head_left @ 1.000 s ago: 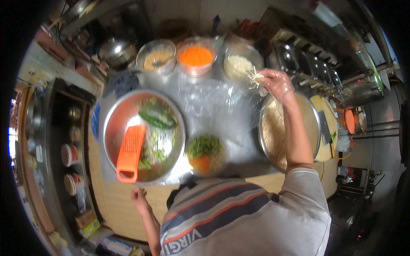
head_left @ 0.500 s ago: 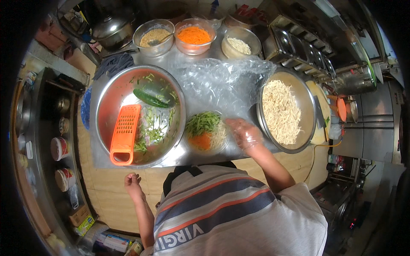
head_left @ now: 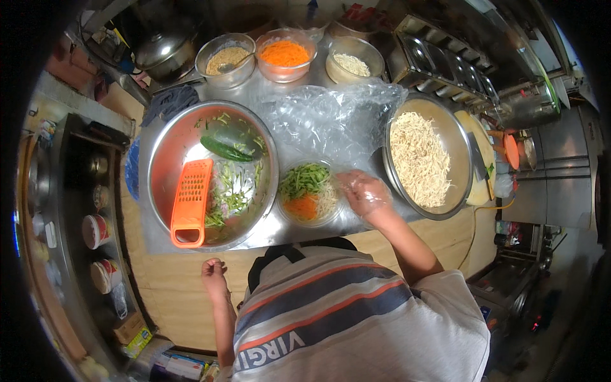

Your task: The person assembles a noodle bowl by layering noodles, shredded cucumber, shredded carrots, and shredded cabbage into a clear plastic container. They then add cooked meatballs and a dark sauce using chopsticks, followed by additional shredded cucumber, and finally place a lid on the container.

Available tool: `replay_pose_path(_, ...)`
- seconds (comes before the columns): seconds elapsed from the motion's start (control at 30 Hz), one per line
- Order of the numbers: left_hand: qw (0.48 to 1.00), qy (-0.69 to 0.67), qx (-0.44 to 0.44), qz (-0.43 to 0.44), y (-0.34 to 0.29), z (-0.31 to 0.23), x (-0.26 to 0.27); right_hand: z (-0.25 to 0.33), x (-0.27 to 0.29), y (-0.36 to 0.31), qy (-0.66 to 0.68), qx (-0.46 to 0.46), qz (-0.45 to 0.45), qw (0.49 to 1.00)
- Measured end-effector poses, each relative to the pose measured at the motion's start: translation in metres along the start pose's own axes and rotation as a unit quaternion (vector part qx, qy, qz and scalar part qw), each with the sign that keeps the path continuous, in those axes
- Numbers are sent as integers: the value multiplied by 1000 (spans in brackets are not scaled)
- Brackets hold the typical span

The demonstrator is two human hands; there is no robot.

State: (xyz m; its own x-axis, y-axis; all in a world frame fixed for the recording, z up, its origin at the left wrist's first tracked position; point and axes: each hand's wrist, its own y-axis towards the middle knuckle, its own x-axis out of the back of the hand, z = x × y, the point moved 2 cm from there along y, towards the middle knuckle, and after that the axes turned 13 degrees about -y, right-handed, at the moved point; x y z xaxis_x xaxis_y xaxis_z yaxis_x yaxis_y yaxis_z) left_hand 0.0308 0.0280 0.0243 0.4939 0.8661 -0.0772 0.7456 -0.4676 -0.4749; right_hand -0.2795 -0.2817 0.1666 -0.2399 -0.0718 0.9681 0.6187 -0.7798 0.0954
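Observation:
My right hand [head_left: 365,194], in a clear plastic glove, is beside the right rim of a small clear bowl [head_left: 310,222]. Its fingers are bunched toward the rim; what they hold, if anything, is hidden. In that bowl lie shredded cucumber [head_left: 305,180], shredded carrot [head_left: 301,206] and pale shreds [head_left: 328,199]. My left hand [head_left: 214,268] hangs off the table's near edge, fingers curled, with nothing visible in it. Left of the small bowl, a big steel bowl [head_left: 156,137] contains an orange grater [head_left: 192,194], a cucumber [head_left: 225,149] and cucumber shreds [head_left: 233,191].
On the right, a large steel bowl [head_left: 463,169] is filled with pale shreds [head_left: 420,162]. Crumpled clear plastic [head_left: 324,118] covers the table's middle. Along the back stand bowls of grated carrot [head_left: 284,53], pale shreds [head_left: 351,64] and tan crumbs [head_left: 224,58] with a spoon. A knife [head_left: 476,158] lies far right.
The whole view has shifted slightly. My right hand stays beside the small bowl, and my left hand remains low and curled, a little nearer my body.

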Motion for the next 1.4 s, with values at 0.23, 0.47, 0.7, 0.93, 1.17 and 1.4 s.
replay_pose_path(0.23,966,74,6,249,-69,-98,-69,45,4,6,469,-46,185,862)
replay_pose_path(0.47,902,146,-265,307,-60,-143,-147,116,-3,27,533,198,349,745)
replay_pose_path(0.7,977,-1,-172,127,-14,-161,-154,86,1,25,548,195,224,782)
replay_pose_path(0.93,970,69,-225,57,78,-162,-142,-7,-13,-16,474,-161,68,863)
replay_pose_path(1.17,750,612,-167,187,92,-120,-196,-48,-112,-62,368,-256,161,879)
replay_pose_path(1.4,671,714,-174,99,65,-139,-205,-23,-69,-34,466,-224,276,810)
